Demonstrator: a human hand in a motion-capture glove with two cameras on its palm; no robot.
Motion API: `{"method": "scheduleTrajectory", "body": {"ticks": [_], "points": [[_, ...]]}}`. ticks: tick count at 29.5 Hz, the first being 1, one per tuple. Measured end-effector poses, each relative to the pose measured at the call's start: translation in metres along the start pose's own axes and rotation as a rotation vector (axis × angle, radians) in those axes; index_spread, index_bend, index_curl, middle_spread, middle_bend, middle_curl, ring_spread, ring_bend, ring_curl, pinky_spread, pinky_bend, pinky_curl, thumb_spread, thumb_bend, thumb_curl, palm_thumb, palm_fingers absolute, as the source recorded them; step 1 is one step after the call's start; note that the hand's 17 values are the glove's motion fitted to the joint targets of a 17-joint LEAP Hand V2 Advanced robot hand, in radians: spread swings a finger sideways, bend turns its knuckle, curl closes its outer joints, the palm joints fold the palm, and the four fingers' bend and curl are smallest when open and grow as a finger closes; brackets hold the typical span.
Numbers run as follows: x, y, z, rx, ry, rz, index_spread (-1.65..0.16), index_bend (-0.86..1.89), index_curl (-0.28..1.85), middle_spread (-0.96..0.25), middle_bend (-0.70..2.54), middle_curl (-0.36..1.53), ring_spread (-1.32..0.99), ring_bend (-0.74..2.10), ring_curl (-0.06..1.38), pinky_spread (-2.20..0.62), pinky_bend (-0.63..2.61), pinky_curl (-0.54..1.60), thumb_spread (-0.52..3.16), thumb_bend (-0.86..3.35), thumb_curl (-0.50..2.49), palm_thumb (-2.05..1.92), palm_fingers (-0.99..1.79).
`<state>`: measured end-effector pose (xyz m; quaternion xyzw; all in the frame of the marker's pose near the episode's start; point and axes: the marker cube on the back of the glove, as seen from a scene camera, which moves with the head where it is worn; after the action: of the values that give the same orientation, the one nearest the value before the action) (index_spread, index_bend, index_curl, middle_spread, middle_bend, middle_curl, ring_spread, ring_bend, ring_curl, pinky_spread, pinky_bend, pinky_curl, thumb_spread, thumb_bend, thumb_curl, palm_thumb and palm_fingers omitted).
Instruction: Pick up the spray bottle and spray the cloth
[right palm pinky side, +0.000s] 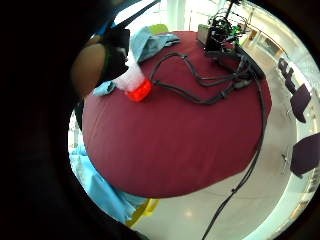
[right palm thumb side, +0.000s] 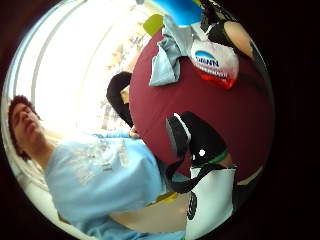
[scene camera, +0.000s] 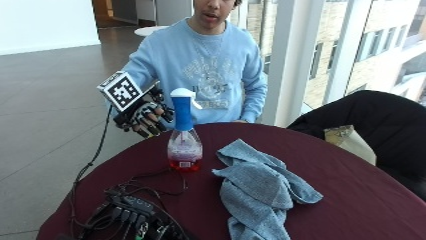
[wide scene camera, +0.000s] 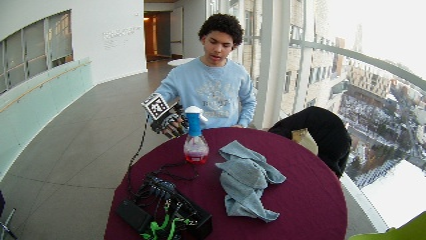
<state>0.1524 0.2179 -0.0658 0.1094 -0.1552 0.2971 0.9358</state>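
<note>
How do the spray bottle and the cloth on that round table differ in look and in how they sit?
The spray bottle stands upright; the cloth lies crumpled and flat. The bottle is clear with red liquid at its base and a blue and white spray head; the cloth is grey-blue all over. The gloved right hand is close beside the bottle's head, while the cloth lies apart from it. Both rest on the dark red table, side by side.

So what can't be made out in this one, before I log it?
- Hand-to-bottle contact: in the outside view the gloved right hand is beside the spray bottle, a gap or a touch unclear.
- Bottle label wording: too small in the thumb-side palm view.
- Person's bare hand: behind the table edge.
- Cloth: cut off by the frame's lower edge.
</note>
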Motion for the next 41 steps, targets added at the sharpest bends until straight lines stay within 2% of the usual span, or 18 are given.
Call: {"method": "scheduleTrajectory", "body": {"ticks": [4,14,24,33,41], "points": [[0.014,-0.005,0.000,-0.077,-0.150,0.007,-0.35,0.12,0.29,-0.08,0.25,0.39,-0.05,0.24,0.31,0.12,0.22,0.33,1.16,0.03,0.31,0.68,0.76],[0.024,-0.049,0.020,-0.142,-0.520,0.053,-0.35,0.09,0.25,-0.08,0.28,0.41,-0.04,0.24,0.32,0.14,0.27,0.35,1.11,-0.03,0.30,0.66,0.69],[0.017,-0.083,0.047,-0.205,-0.640,0.005,-0.39,0.08,0.22,-0.07,0.32,0.42,-0.03,0.23,0.32,0.18,0.31,0.36,1.04,-0.03,0.29,0.62,0.63],[0.008,-0.096,0.067,-0.170,-0.670,-0.025,-0.37,0.10,0.21,-0.09,0.28,0.41,-0.06,0.37,0.35,0.13,0.32,0.36,1.00,-0.02,0.30,0.65,0.79],[0.003,-0.096,0.070,-0.051,-0.622,-0.026,-0.33,0.09,0.21,-0.10,0.26,0.41,-0.09,0.49,0.38,0.01,0.36,0.37,0.97,0.02,0.34,0.77,1.05]]}}
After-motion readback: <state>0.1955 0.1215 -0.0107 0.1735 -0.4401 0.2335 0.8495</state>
